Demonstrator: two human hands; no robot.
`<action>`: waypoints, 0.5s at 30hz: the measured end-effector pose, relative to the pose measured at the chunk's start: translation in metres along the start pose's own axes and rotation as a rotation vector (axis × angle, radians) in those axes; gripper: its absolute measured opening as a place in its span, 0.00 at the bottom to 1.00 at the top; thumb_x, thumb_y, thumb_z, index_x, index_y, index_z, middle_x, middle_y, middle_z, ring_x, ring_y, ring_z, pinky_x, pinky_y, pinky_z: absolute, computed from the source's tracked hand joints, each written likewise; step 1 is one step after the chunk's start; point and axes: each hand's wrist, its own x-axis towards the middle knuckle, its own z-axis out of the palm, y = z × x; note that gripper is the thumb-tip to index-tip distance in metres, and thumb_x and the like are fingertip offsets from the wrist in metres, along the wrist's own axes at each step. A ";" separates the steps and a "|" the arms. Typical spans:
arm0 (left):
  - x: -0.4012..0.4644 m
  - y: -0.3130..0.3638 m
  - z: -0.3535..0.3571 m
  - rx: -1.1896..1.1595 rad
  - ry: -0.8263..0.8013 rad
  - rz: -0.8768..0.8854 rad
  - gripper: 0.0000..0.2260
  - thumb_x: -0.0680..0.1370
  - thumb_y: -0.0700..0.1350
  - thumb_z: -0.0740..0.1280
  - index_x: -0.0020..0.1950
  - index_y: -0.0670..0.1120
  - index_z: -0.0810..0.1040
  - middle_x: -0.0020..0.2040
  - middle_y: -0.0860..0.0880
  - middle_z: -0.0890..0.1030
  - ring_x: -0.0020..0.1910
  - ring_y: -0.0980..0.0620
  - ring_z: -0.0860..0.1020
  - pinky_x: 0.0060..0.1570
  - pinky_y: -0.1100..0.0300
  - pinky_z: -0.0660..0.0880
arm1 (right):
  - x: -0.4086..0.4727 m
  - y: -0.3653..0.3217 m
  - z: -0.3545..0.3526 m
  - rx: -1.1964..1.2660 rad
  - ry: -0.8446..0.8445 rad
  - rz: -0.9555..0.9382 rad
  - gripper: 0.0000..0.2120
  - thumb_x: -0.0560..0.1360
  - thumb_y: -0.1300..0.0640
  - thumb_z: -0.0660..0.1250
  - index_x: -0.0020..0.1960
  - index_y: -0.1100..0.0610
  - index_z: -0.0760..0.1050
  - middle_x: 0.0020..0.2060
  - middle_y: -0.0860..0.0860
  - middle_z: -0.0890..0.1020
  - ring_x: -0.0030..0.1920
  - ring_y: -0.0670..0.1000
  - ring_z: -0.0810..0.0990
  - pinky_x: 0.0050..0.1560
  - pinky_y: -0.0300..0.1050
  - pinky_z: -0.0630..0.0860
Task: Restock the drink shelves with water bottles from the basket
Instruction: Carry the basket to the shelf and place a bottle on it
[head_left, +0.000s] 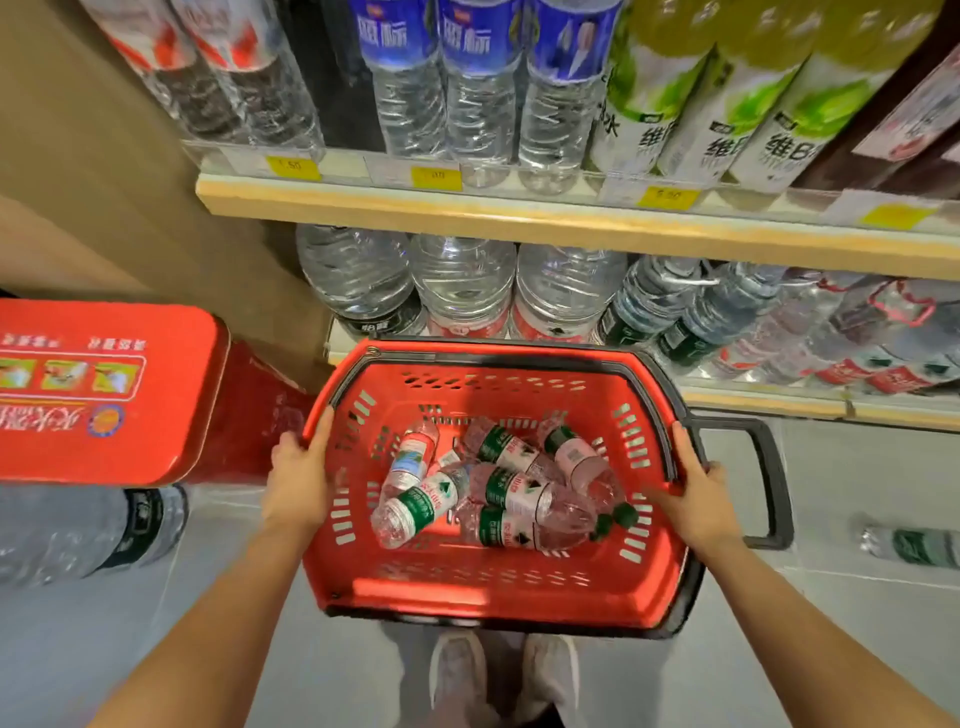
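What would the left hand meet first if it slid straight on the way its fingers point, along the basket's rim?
Probably the red tin beside the basket: the left hand points up the rim towards the shelf, and the tin's corner looks closest, though depth is unclear.

On my feed I see 2 bare forearms with no sleeves, watch or rings showing, ending in the left hand (297, 475) and the right hand (696, 496), both ungloved. Below them are pale grey trousers (597, 675) (loose at the legs, as far as I can tell) and 2 light grey-white shoes (460, 675) with soft rounded toes.
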 end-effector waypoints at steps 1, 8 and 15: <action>-0.005 0.008 -0.009 0.032 0.020 0.040 0.35 0.71 0.42 0.71 0.75 0.51 0.58 0.54 0.35 0.69 0.52 0.33 0.71 0.51 0.42 0.73 | -0.005 -0.005 -0.005 -0.040 0.032 -0.023 0.40 0.70 0.55 0.73 0.74 0.43 0.54 0.55 0.63 0.67 0.53 0.66 0.75 0.58 0.56 0.73; -0.043 0.057 -0.038 -0.125 -0.115 0.385 0.22 0.72 0.44 0.70 0.65 0.46 0.72 0.59 0.44 0.73 0.59 0.44 0.74 0.57 0.51 0.74 | -0.065 -0.051 -0.015 0.002 -0.029 -0.146 0.25 0.70 0.58 0.72 0.66 0.53 0.72 0.62 0.55 0.72 0.63 0.57 0.72 0.60 0.49 0.71; -0.022 0.057 -0.015 -0.066 -0.368 0.395 0.24 0.76 0.50 0.66 0.70 0.46 0.67 0.64 0.48 0.70 0.64 0.49 0.72 0.61 0.55 0.71 | -0.069 -0.054 0.035 0.003 -0.146 -0.034 0.27 0.70 0.57 0.71 0.67 0.53 0.70 0.64 0.53 0.73 0.64 0.55 0.71 0.65 0.45 0.68</action>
